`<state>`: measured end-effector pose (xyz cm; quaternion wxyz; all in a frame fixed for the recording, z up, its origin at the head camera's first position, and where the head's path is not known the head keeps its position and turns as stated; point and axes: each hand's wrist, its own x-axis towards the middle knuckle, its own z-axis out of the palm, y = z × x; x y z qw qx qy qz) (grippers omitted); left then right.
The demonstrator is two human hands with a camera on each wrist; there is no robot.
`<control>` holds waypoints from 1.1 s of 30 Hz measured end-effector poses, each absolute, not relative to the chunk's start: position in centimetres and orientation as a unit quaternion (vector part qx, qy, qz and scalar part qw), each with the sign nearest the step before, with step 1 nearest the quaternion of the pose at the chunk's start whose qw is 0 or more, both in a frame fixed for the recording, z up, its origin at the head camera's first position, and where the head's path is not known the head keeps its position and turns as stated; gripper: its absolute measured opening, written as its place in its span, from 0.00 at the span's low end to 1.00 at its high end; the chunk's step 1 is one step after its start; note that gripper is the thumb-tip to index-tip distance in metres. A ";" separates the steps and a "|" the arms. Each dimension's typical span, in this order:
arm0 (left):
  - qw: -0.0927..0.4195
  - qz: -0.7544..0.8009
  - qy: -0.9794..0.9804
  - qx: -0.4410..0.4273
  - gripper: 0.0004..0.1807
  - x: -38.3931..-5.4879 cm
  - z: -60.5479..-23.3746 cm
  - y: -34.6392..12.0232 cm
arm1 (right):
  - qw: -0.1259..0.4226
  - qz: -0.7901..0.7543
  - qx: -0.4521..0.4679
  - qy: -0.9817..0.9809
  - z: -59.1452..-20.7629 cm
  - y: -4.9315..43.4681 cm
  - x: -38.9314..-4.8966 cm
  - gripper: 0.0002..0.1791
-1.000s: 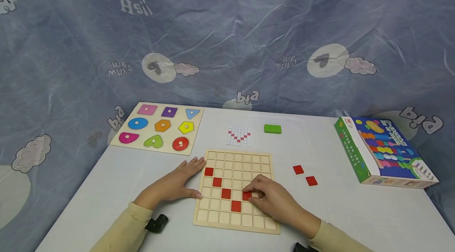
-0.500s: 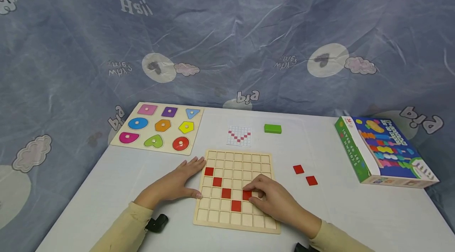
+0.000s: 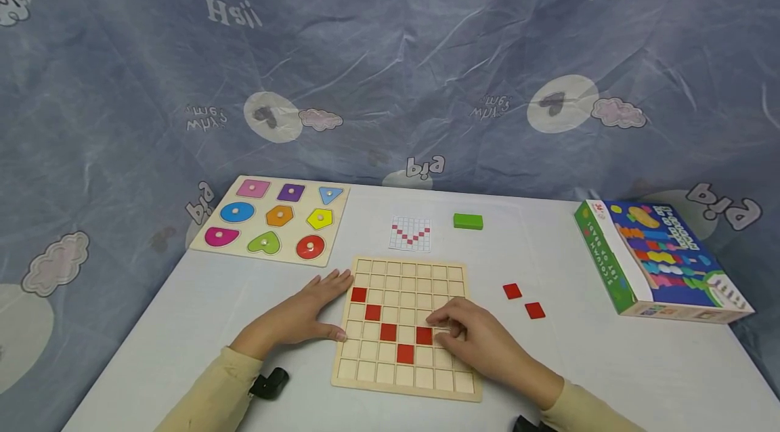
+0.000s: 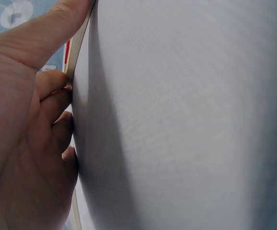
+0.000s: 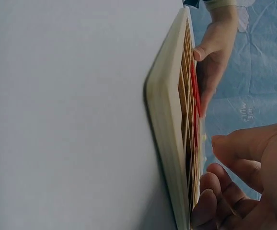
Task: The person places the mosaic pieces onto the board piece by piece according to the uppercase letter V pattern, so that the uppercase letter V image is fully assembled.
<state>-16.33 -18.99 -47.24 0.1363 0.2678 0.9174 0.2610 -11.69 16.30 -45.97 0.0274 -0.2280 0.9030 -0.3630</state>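
Note:
A wooden grid board (image 3: 365,372) lies on the white table, with several red square tiles (image 3: 388,332) seated in its cells. My left hand (image 3: 301,313) rests spread at the board's left side, thumb on its edge. In the left wrist view the thumb and fingers (image 4: 54,98) lie along that edge. Over the right half of the board, my right hand (image 3: 478,337) has its thumb and index finger apart just right of the rightmost seated tile (image 3: 424,336). Nothing shows between those fingers in the right wrist view, where the hand (image 5: 253,177) hovers beside the board.
Two loose red tiles (image 3: 512,291) lie right of the board. Behind it are a pattern card (image 3: 410,234) with a red V and a green block (image 3: 468,221). A shape puzzle (image 3: 286,232) lies at the back left, a blue-green game box (image 3: 664,259) at the right.
My right hand has let go of the red tile and drawn back slightly to the right, uncovering it in its cell. The left hand stays in place.

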 end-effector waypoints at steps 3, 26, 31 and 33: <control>0.137 0.261 0.917 0.267 0.59 -16.3 -47.2 -19.0 | 0.018 -0.361 -0.223 0.905 -45.8 16.9 -11.9 0.15; 0.145 0.255 0.919 0.262 0.59 -16.4 -47.2 -19.1 | -0.051 -0.328 -0.195 0.923 -45.2 22.2 -13.4 0.17; 0.145 0.253 0.920 0.261 0.59 -16.4 -47.2 -19.1 | -0.064 -0.321 -0.189 0.926 -45.4 23.2 -13.9 0.17; 0.146 0.251 0.921 0.259 0.60 -16.4 -47.2 -19.1 | -0.074 -0.318 -0.188 0.926 -45.4 23.6 -14.1 0.17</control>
